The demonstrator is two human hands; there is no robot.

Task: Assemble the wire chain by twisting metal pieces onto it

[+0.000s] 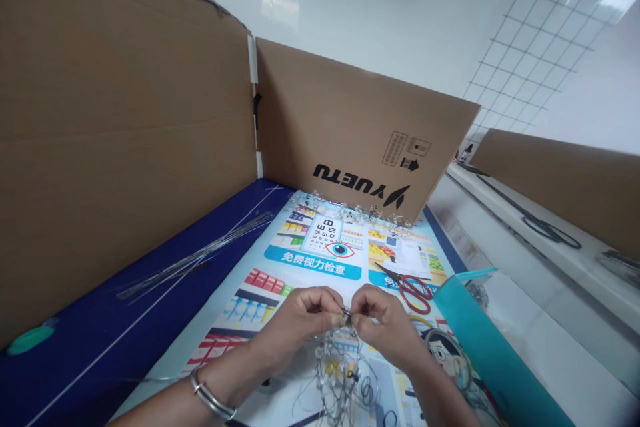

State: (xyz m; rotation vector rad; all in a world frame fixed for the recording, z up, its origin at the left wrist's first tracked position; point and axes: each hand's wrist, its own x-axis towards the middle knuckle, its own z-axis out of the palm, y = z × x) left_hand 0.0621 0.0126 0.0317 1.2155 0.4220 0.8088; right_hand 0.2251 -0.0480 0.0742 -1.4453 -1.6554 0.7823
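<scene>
Covering a blue table [75,353], the printed poster [313,287] meets cardboard [360,120].

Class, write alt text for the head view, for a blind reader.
A left hand and right hand, both bare, pinch tangled silvery strands with clear bits above a colourful printed sheet; red-handled scissors lie beyond the right hand, and brown cardboard panels stand behind.
</scene>
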